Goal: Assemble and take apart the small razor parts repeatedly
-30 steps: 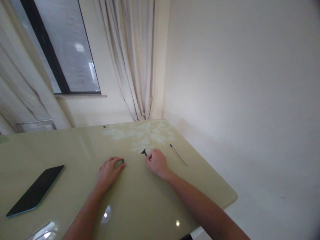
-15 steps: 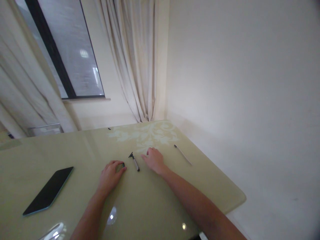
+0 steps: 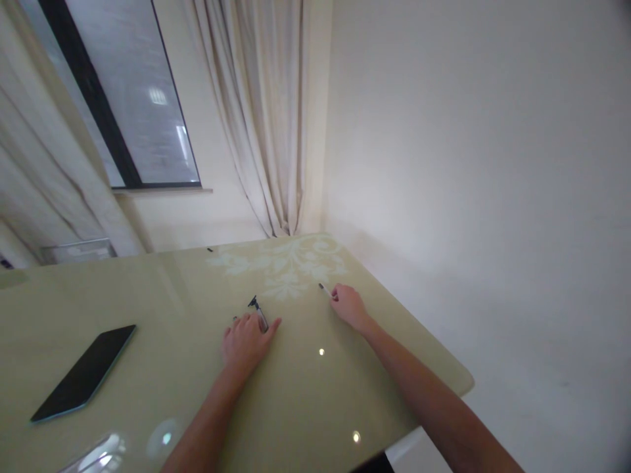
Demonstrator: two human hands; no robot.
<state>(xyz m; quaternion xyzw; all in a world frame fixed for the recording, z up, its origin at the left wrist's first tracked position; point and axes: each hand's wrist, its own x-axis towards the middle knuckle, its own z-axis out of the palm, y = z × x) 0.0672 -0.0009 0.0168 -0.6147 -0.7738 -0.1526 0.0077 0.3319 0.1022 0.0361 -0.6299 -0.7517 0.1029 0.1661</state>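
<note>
A razor (image 3: 259, 313) with a black head and a grey handle lies on the table. Over its handle is my left hand (image 3: 245, 343), thumb spread away from the fingers; the handle's lower end shows between them. A small dark piece (image 3: 235, 319) peeks out by the left fingertips, mostly hidden. Farther right, my right hand (image 3: 350, 307) is closed on a thin white toothbrush (image 3: 325, 290), its dark head pointing up and left beyond the fingers. The rest of the toothbrush is covered by the hand.
A dark tablet (image 3: 86, 374) lies at the left of the glossy greenish table (image 3: 167, 295). Near the far edge is a tiny black piece (image 3: 210, 249). A white and black object (image 3: 414, 453) pokes in at the bottom. A wall (image 3: 468, 197) borders the right side.
My right hand has moved right and taken hold of the toothbrush, shifting it left. My left hand has opened from the small dark piece and moved right over the razor.
</note>
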